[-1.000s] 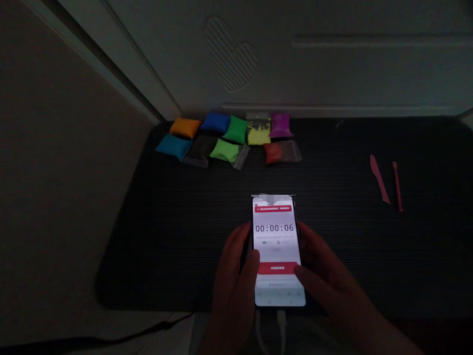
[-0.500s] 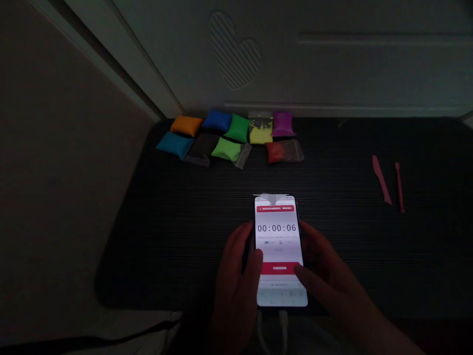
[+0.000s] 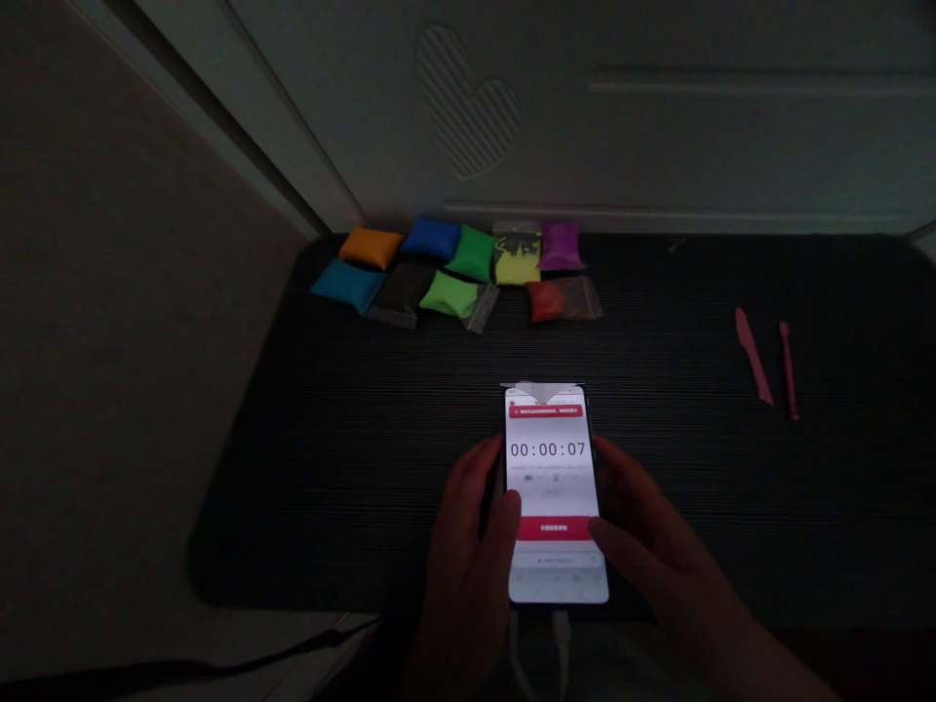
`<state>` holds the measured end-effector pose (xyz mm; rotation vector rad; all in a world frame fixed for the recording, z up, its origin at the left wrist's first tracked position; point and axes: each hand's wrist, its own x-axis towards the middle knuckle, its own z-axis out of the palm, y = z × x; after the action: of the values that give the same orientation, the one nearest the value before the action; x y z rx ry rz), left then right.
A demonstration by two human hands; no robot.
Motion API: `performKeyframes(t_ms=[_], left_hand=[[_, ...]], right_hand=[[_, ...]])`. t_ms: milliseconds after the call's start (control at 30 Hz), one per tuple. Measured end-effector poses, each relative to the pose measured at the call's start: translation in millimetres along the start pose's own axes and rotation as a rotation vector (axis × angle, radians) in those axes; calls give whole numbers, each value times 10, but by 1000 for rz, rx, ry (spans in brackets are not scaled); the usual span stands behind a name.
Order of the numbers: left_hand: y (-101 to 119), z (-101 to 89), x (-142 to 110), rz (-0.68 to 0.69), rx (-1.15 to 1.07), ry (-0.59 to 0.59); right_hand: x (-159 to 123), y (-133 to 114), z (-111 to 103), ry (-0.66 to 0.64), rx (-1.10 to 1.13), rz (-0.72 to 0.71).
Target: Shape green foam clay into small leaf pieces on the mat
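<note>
A lit smartphone (image 3: pixel 553 492) is held upright between both hands over the near part of the dark table. Its screen reads 00:00:07, with a red bar low down. My left hand (image 3: pixel 472 561) is closed round the phone's left edge, thumb on the glass. From the right, my right hand (image 3: pixel 650 536) grips the other edge, its thumb tip at the right end of the red bar. The fingers behind the phone are partly hidden. A white cable (image 3: pixel 561 639) hangs below the phone's bottom end.
Small packets lie along the back of the table (image 3: pixel 351 419), among them orange (image 3: pixel 370 248), teal (image 3: pixel 348 285), light green (image 3: pixel 448 295) and red (image 3: pixel 545 301). Two pink tools, a knife (image 3: pixel 753 356) and a thin stick (image 3: pixel 788 370), lie at right. A white panel (image 3: pixel 658 146) stands behind.
The timer on the screen has gone from 06 to 07. My right thumb has shifted slightly to the right, toward the phone's edge. The left hand looks almost unchanged.
</note>
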<state>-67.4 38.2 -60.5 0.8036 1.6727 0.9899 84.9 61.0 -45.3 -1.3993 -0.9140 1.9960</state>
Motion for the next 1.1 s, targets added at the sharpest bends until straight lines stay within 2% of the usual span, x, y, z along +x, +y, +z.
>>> performKeyframes(t_ms=[533,933,1033,1100], left_hand=[[-5,-6,9,52,35,-14],[21,17,39,87,67,1],[-111,-16,-151,170,136,119],[-302,-81,-448,268,201,204]], right_hand=[[14,-3,-11,-12,79,-25],[29,12,-4,22,22,-51],[24,4,0,29,6,-38],[19,-3,-1,39,-6,-36]])
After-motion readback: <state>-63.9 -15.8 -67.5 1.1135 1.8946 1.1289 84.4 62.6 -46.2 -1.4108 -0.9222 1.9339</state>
